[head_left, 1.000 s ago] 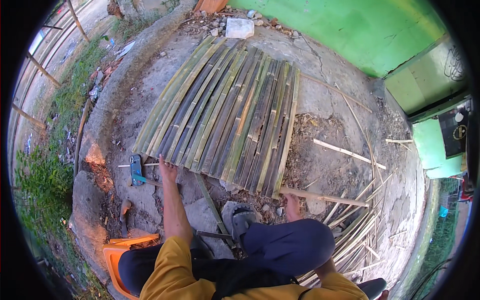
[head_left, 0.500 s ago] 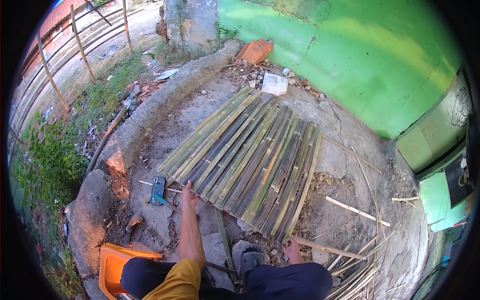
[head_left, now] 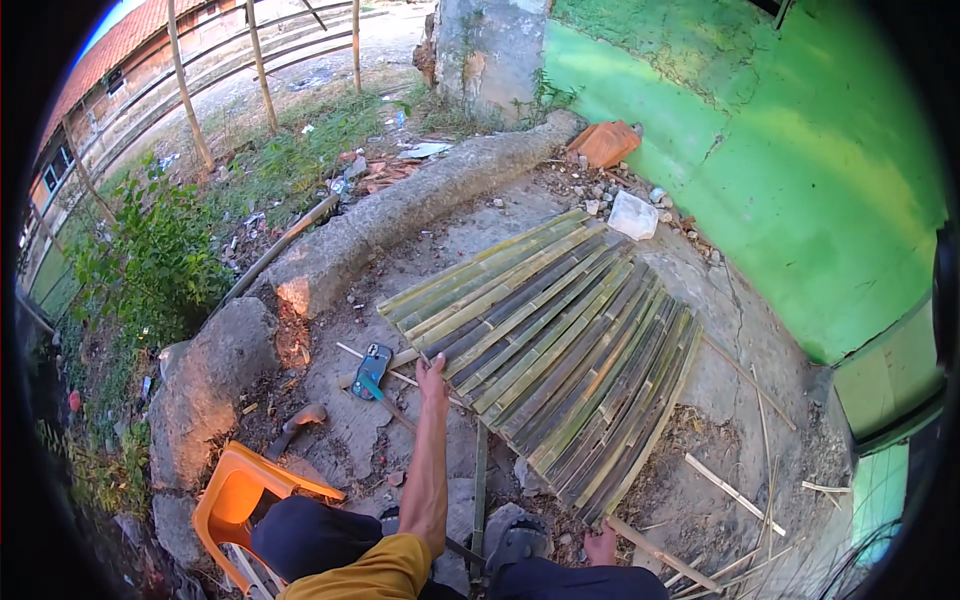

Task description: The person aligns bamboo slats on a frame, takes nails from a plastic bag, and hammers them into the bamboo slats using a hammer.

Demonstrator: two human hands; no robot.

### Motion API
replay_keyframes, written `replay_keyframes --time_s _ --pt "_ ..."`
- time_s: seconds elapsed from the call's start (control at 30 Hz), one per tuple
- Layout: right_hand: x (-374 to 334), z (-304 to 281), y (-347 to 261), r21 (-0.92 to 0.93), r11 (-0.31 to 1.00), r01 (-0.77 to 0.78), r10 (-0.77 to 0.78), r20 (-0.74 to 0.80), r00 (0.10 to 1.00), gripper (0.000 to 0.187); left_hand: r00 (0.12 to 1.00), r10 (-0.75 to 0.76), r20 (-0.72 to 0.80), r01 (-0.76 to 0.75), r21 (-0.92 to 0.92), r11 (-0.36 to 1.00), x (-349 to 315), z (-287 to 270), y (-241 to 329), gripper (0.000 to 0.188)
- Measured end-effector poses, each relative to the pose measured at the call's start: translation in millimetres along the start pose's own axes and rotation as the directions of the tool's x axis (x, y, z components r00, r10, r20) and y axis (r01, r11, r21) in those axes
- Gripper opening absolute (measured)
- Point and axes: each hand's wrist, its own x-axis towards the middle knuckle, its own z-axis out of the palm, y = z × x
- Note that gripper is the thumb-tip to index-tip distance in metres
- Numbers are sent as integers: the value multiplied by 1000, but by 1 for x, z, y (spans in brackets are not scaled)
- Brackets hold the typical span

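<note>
A panel of green and dark bamboo slats [head_left: 545, 350], laid side by side, spreads out in front of me. My left hand [head_left: 432, 378] is closed on its near edge, toward the left, fingers bent over the slat ends. At the panel's near right corner, my right hand [head_left: 601, 545] pinches the end of the outermost slats. Left of my left hand, a dark phone [head_left: 371, 364] lies on the ground. A tool with a turquoise end [head_left: 370, 387] rests against it, its shaft running toward my left forearm.
An orange plastic chair [head_left: 225, 500] stands at lower left, near a hammer-like tool [head_left: 297, 425]. Loose bamboo strips [head_left: 735, 492] lie to the right. A rough concrete curb [head_left: 410, 215] runs along the left, a green wall [head_left: 760, 180] along the back right. Rubble and a whitish block [head_left: 633, 215] lie beyond the panel.
My view has swung left, so the panel, hands and surroundings sit farther right and lower in the picture. Both hands keep their places on the panel's near edge.
</note>
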Motion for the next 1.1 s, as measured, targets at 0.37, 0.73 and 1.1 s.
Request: replay_keyframes --time_s 0.37,0.73,1.1 --pt "-67 -11 -28 -314 912 -262 300 79 950 39 974 200 -109 -201 4 980 -2 -63 2 38" --pt "-10 71 -151 -727 647 229 -7 295 955 30 983 -136 -120 132 -41 990 29 -106 -18 55" --pt "77 129 -63 -401 916 0 187 426 885 42 983 -90 -161 136 300 944 25 -137 20 61"
